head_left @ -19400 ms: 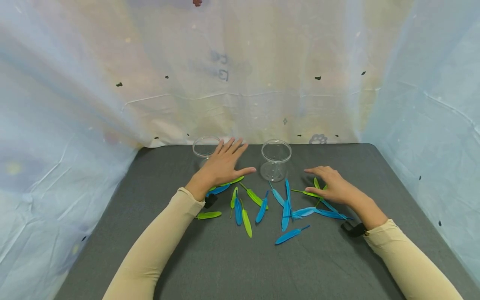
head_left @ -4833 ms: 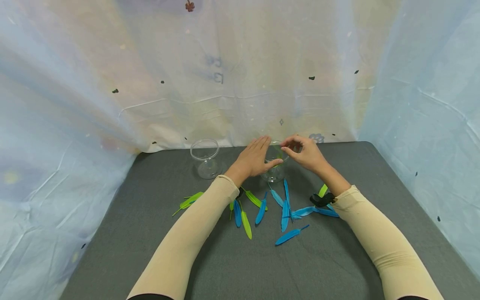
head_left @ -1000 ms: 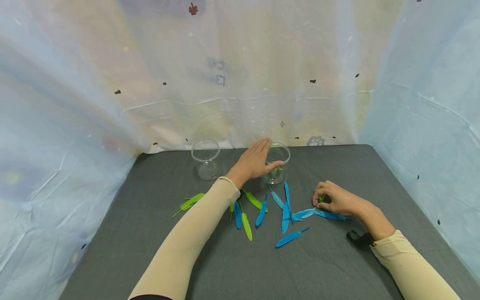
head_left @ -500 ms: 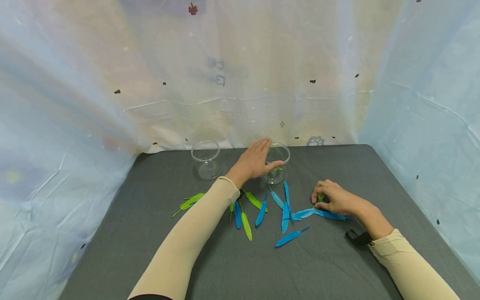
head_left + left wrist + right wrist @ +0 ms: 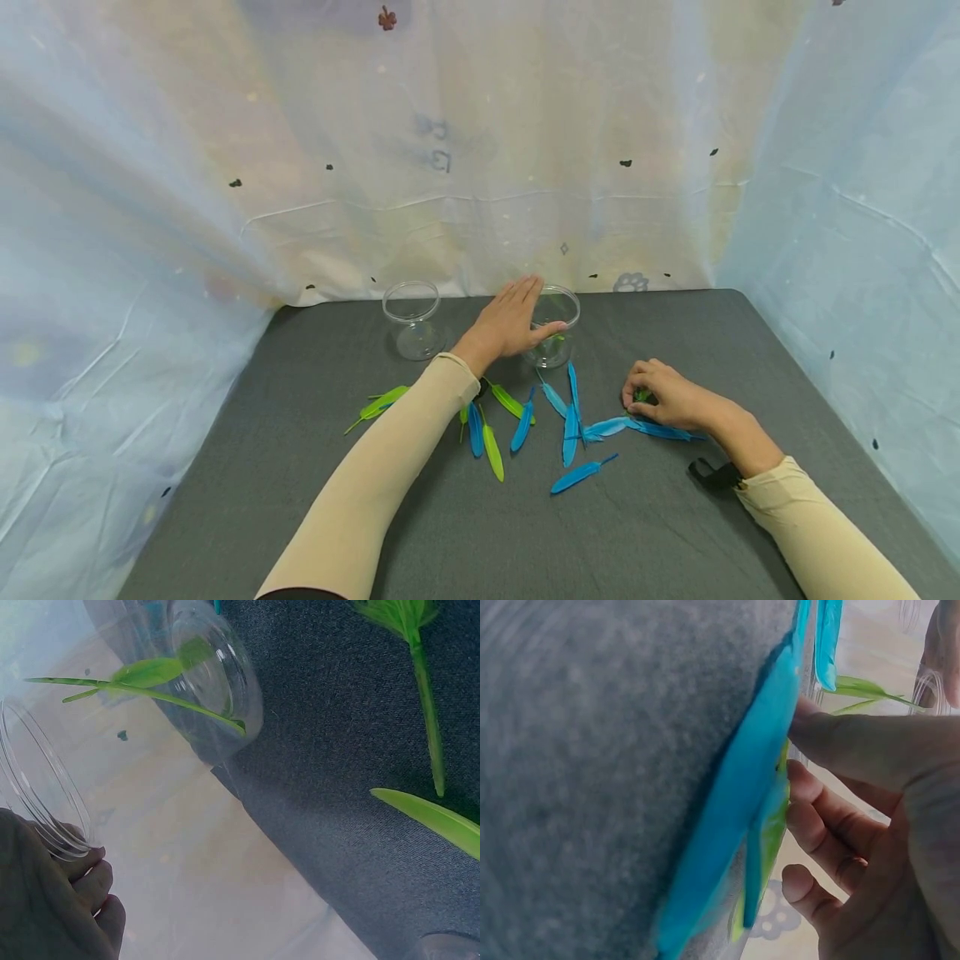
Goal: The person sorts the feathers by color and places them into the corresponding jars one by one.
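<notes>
Work now sits toward the right edge of the bench [image 5: 570, 542]. A few secs back, your R hand [image 5: 667, 396] is up at the rim of the right jar [image 5: 558, 307], nr the far edge; now it's down over the right-hand feather cluster & has barely budged in the last sec. Its fingers are curled, thumb opposed, & look to be pinching a green feather [image 5: 776, 825]; tips are part-hidden, so you can't tell how firm the hold is. That feather sits close alongside a long blue feather [image 5: 735, 787], so drag from its neighbour is a risk, in my judgement.

Your L hand [image 5: 504, 323] hasn't shifted over that last sec: fingers straight, released, set at the right jar w/ the thumb across its front, prob. just steadying it. Green feathers [image 5: 150, 673] are already inside that jar, stems slanting.

For the job, that means one trip to the jar looks done, and this green feather is at the pick stage, well apart from the jar. The left jar [image 5: 415, 321] stands upright nr the far edge, neither hand on it. Loose green feathers [image 5: 386, 406] remain toward the bench's left edge, & loose blue feathers [image 5: 576, 475] lie mid-bench, approx. btwn your hands & the near edge.
</notes>
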The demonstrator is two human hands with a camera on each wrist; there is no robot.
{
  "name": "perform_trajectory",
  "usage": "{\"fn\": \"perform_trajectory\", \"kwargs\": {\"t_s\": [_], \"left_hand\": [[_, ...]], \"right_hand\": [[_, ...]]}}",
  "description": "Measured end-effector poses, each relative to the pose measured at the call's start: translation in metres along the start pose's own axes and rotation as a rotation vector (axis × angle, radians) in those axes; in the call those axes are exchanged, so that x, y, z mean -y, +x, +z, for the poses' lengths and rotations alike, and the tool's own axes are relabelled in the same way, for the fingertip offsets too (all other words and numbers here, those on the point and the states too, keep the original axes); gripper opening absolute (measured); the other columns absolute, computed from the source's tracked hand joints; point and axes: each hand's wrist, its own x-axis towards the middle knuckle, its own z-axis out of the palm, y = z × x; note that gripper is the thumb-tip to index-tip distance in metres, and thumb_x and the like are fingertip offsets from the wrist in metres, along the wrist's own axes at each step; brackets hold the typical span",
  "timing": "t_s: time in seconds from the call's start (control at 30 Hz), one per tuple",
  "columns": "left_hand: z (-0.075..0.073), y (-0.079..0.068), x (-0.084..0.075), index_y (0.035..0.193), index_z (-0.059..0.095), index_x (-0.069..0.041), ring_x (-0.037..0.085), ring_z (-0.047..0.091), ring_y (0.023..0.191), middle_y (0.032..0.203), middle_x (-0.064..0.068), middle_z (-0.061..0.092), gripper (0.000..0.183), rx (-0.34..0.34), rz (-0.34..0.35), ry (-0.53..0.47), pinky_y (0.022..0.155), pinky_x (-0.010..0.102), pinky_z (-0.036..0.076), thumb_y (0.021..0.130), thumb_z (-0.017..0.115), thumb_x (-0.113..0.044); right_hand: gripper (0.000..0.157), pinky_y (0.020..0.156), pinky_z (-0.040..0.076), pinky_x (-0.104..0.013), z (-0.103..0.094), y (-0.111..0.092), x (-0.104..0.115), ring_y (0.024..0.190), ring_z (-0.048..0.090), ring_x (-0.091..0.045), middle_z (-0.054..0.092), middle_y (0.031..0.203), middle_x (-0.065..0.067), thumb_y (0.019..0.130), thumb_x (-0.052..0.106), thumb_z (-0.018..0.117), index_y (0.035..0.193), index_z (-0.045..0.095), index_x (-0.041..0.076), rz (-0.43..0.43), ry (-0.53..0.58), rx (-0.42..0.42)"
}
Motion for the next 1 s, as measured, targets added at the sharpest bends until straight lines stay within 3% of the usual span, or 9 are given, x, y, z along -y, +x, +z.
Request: {"fn": "perform_trajectory", "kwargs": {"t_s": [0.3, 0.5, 0.7, 1.0], "left_hand": [[0.002, 0.001, 0.000, 0.174, 0.004, -0.011, 0.022, 0.004, 0.168, 0.182, 0.008, 0.006, 0.102, 0.002, -0.004, 0.015, 0.137, 0.037, 0.001, 0.105, 0.035, -0.079], [0.000, 0.000, -0.002, 0.174, 0.005, -0.011, 0.023, 0.005, 0.168, 0.182, 0.007, 0.006, 0.101, 0.002, -0.003, 0.016, 0.137, 0.037, 0.002, 0.106, 0.036, -0.077], [-0.001, -0.001, -0.002, 0.174, 0.006, -0.010, 0.023, 0.005, 0.168, 0.182, 0.008, 0.007, 0.101, 0.003, 0.002, 0.016, 0.137, 0.037, 0.002, 0.106, 0.036, -0.077], [-0.001, -0.001, -0.002, 0.174, 0.007, -0.009, 0.023, 0.005, 0.168, 0.182, 0.007, 0.007, 0.101, 0.000, -0.001, 0.016, 0.137, 0.037, 0.003, 0.106, 0.037, -0.077]], "right_hand": [[0.017, 0.080, 0.039, -0.037, 0.005, 0.003, -0.001, 0.091, 0.046, -0.018, 0.059, 0.104, 0.007, 0.104, 0.009, 0.073, 0.098, 0.068, 0.024, -0.059, 0.030, -0.089], [0.015, 0.083, 0.050, -0.040, 0.007, 0.007, -0.002, 0.094, 0.051, -0.018, 0.062, 0.105, 0.010, 0.102, 0.005, 0.074, 0.103, 0.068, 0.019, -0.119, 0.097, -0.172], [0.017, 0.071, 0.047, -0.035, 0.007, 0.012, -0.004, 0.084, 0.049, -0.019, 0.062, 0.100, 0.010, 0.099, 0.001, 0.077, 0.103, 0.070, 0.016, -0.201, 0.110, -0.254], [0.022, 0.067, 0.046, -0.033, 0.008, 0.019, -0.005, 0.079, 0.051, -0.014, 0.063, 0.097, 0.008, 0.095, -0.003, 0.079, 0.104, 0.071, 0.015, -0.193, 0.095, -0.313]]}}
